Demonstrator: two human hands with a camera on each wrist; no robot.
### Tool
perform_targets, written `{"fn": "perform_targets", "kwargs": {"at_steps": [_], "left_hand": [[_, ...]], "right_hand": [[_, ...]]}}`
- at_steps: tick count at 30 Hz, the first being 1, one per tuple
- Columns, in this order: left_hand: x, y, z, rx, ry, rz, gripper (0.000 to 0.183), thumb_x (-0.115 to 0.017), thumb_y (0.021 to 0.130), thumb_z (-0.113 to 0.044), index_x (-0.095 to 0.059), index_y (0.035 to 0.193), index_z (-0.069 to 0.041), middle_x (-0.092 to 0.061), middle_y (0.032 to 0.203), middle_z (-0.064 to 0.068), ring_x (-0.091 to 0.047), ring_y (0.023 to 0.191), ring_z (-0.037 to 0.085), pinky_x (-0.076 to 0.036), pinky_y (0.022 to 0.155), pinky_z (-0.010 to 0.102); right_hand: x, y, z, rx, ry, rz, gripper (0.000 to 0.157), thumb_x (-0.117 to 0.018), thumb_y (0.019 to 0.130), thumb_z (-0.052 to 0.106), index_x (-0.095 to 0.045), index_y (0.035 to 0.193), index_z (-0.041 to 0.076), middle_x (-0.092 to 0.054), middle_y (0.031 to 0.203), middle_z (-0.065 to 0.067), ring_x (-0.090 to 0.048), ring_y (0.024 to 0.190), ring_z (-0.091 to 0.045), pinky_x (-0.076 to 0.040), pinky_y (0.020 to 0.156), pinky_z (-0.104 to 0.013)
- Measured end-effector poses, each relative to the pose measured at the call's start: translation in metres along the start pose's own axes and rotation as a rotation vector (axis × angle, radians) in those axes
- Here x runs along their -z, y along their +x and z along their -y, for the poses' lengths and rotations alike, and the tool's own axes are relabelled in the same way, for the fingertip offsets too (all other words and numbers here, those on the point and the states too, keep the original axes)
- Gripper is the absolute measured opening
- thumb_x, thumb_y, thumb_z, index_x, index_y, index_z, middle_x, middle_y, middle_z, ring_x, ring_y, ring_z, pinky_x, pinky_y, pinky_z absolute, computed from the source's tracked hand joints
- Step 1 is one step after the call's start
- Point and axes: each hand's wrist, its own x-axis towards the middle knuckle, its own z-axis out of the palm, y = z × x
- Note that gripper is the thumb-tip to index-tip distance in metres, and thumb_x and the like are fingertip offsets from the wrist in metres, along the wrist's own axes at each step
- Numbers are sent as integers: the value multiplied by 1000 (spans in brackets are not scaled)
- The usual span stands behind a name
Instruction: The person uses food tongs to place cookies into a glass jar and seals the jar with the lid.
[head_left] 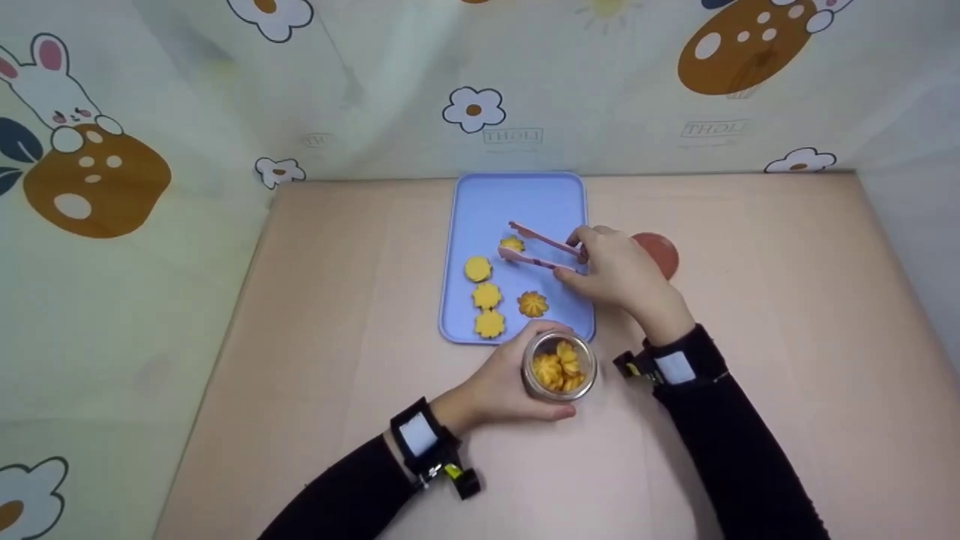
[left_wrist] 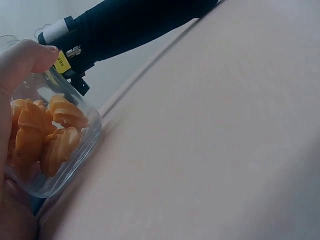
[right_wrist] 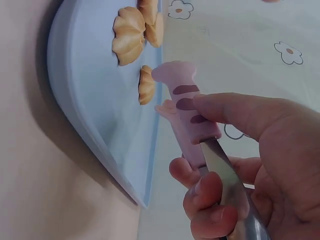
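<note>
My left hand (head_left: 506, 382) grips a glass jar (head_left: 529, 386) with several ridged golden cookies (head_left: 556, 367) in it. The jar's mouth faces the head camera, just in front of the blue tray (head_left: 517, 196). In the left wrist view, the thumb lies against the jar's glass (left_wrist: 92, 132). Pink-tipped metal tongs (right_wrist: 187, 102) are held in my right hand (head_left: 626, 274) over the tray. Their tips are spread, one on each side of a flower-shaped cookie (head_left: 512, 244); whether they touch it I cannot tell. Several more cookies (head_left: 486, 295) lie on the tray.
A reddish round lid (head_left: 664, 255) lies right of the tray, partly hidden behind the right hand. The tray stands on a pale pink table (head_left: 360, 300), near its back edge. Behind rises a cream sheet (head_left: 390, 97) printed with flowers and rabbits.
</note>
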Motion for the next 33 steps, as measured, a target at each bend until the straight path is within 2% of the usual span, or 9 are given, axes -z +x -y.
{"fn": "perform_targets", "kwargs": {"at_steps": [15,33], "left_hand": [[0,0,2,-16,1,-2,97,-101,77,-22,-43,155,-21,-59,151,-6,-57,141,16,-44,124,39],[0,0,3,-32,9,-11,96,-101,76,-21,-44,154,-19,-59,150,-5,-57,140,17,-43,125,40]], "right_hand": [[-10,-2,3,-33,-18,-26,51,-79,99,37,-69,129,-2,-66,100,-16,-63,85,-31,-56,71,-44],[-12,-2,7,-77,-21,-37,41,-80,98,35,-72,116,-1,-66,90,-13,-61,80,-30,-51,65,-40]]}}
